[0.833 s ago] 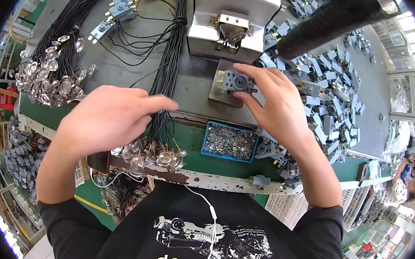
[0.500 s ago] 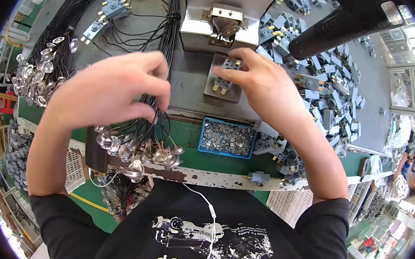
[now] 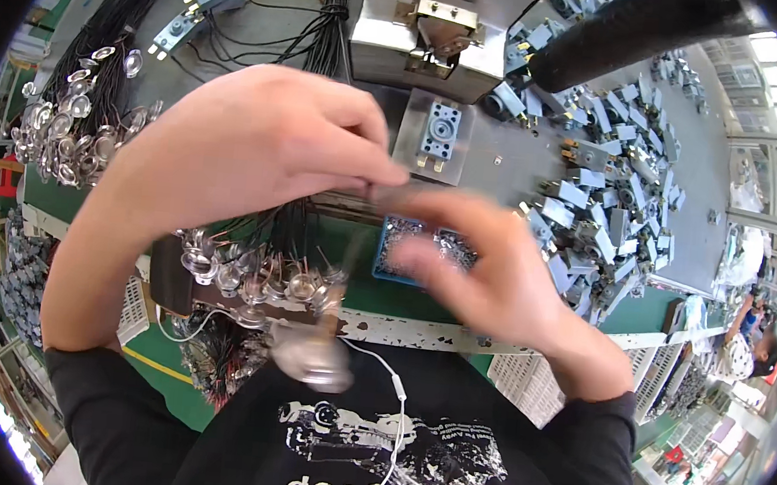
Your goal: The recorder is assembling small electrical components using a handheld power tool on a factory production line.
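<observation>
My left hand reaches across the bench with thumb and forefinger pinched on a thin wire. From this wire hangs a blurred shiny round metal cap, in front of my shirt. My right hand is smeared by motion over the blue tray of small metal parts; its thumb and forefinger are apart, the forefinger close to my left fingertips. Beyond both hands, a grey switch block with brass terminals lies on a square metal plate, untouched.
Behind the plate stands a metal press machine. A thick black tube slants in from the upper right. Many grey switch blocks are heaped on the right. Bundled black wires and metal caps lie on the left.
My right hand has left the switch block and come back toward the tray. My left hand has moved right from the wire bundle, drawing out a wire with a metal cap.
</observation>
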A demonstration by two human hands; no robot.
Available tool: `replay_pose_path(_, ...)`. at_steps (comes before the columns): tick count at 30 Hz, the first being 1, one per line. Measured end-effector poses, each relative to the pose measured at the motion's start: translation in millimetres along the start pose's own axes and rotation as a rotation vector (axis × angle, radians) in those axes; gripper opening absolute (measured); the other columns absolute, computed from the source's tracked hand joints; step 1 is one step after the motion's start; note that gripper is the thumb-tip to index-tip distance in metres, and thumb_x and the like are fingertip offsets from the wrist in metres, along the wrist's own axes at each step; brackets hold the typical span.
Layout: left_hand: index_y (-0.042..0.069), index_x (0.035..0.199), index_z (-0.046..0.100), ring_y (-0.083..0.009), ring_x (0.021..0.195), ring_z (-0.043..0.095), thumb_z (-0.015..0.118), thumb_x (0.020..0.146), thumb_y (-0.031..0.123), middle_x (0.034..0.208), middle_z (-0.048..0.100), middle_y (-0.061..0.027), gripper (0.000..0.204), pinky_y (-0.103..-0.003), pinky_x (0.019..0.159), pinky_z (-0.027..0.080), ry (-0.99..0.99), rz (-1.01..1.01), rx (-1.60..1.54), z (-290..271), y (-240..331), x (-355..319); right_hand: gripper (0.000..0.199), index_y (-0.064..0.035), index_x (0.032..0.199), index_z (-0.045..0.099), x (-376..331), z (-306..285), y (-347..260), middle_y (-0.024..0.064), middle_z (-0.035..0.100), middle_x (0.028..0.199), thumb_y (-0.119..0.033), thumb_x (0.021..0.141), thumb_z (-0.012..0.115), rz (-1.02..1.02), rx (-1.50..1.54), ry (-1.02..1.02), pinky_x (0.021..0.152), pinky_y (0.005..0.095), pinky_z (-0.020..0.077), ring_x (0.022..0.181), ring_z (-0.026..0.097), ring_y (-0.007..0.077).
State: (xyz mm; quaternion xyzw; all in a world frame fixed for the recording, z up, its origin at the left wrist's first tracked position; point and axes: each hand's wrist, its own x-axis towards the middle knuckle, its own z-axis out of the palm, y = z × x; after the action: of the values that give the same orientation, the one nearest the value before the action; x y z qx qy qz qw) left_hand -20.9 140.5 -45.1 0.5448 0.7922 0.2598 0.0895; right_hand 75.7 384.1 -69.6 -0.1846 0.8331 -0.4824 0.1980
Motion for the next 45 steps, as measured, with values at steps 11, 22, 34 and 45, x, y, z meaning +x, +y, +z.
replay_pose_path(11, 0.010, 0.106, 0.069, -0.0241, 0.103, 0.062, 0.067, 0.075, 0.014, 0.096, 0.060, -0.0033, 0.031, -0.040, 0.090, 0.055, 0.159, 0.132, 0.368, 42.0, 4.8, 14.0, 0.064, 0.0031, 0.156, 0.034, -37.3, -4.0, -16.9, 0.0245, 0.071, 0.108, -0.032, 0.107, 0.056, 0.352, 1.310, -0.044, 0.092, 0.0391, 0.0566, 0.099, 0.072, 0.0293)
replay_pose_path(22, 0.011, 0.106, 0.072, -0.0314, 0.082, 0.066, 0.069, 0.090, 0.014, 0.079, 0.062, -0.0093, 0.016, -0.043, 0.070, 0.053, -0.079, -0.023, 0.060, 15.7, -11.4, 19.7, 0.026, -0.0017, 0.125, 0.070, 3.2, -54.0, 26.3, 0.0061, 0.075, 0.094, -0.009, 0.102, 0.061, 0.064, 0.104, -0.122, 0.073, 0.0292, 0.0554, 0.083, 0.067, 0.0092)
replay_pose_path(34, 0.008, 0.098, 0.069, -0.0283, 0.079, 0.066, 0.071, 0.089, 0.014, 0.082, 0.063, -0.0060, 0.011, -0.041, 0.067, 0.053, 0.188, -0.129, 0.006, 23.3, 3.3, 20.0, 0.048, 0.0008, 0.147, 0.047, -13.2, -19.2, 19.8, 0.0175, 0.069, 0.128, -0.009, 0.103, 0.064, 0.088, 0.323, 0.355, 0.097, 0.0312, 0.0559, 0.111, 0.069, 0.0179)
replay_pose_path(45, 0.003, 0.090, 0.069, -0.0275, 0.071, 0.063, 0.076, 0.085, 0.008, 0.080, 0.063, -0.0088, 0.009, -0.037, 0.064, 0.049, 0.281, -0.139, 0.035, 13.3, 13.0, 19.9, 0.042, 0.0045, 0.147, 0.045, 6.5, -1.4, 23.9, 0.0219, 0.063, 0.136, -0.014, 0.110, 0.052, -0.006, 0.546, 0.419, 0.100, 0.0358, 0.0560, 0.119, 0.068, 0.0258)
